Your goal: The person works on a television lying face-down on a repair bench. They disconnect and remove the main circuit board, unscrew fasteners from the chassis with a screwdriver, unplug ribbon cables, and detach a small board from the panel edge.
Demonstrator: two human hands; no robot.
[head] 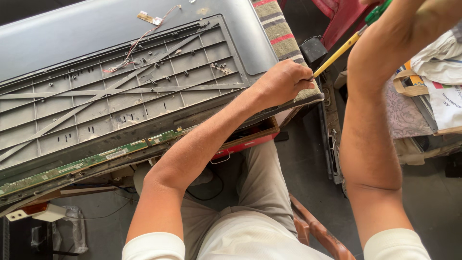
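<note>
A view from above was given of a seated person's two bare arms reaching forward over a large grey television back panel [120, 91], which was laid flat on a surface covered at its far right edge by a striped cloth [281, 36]. The left hand [284, 82] was seen curled at the panel's right corner, its fingers [304, 77] pressed together and pinching the tip of a yellow screwdriver shaft [337, 54]. From those fingers the shaft was slanted up and to the right, ending in a green handle [378, 13] at the top edge of the view. The right hand was cut off by the frame just beyond the handle, so only the right forearm [375, 106] was shown, and whether its fingers were closed on the handle could not be told. To the left of the left fingers, the ribbed inner frame of the panel was spread out, with loose pink and white wires [139, 45] lying on it farther away. Below and to the left of the fingers, a long green circuit strip [96, 159] was run along the panel's near edge. To the right of the fingers, beyond the right forearm, folded papers and cloths [433, 86] were piled.
</note>
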